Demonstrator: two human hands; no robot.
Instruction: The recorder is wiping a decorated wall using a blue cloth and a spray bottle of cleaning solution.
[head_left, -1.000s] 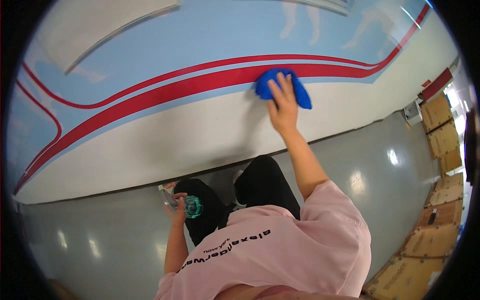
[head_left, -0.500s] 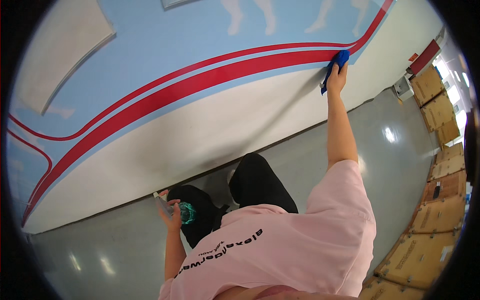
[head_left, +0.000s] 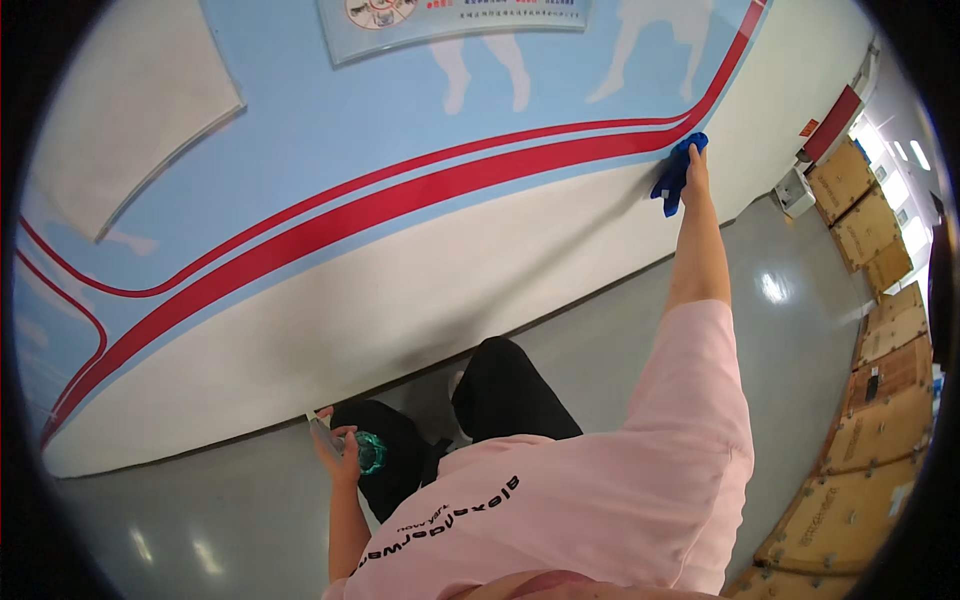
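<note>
A deep-blue cloth point(head_left: 672, 182), crumpled into soft folds with a loose tail hanging, sits just below the right-hand bend of the thick red stripe point(head_left: 400, 203). The right hand point(head_left: 697, 180) has its fingers closed on it (how tightly, I cannot tell). Far below the stripe, the left hand point(head_left: 342, 460) curls its fingers round a see-through teal bottle point(head_left: 371, 453). White wall point(head_left: 350, 310) runs below the stripe to a dark bottom edge; grey floor point(head_left: 640, 345) spreads wide beneath that, and wooden crates point(head_left: 870, 435) stand well to the stripe's right.
</note>
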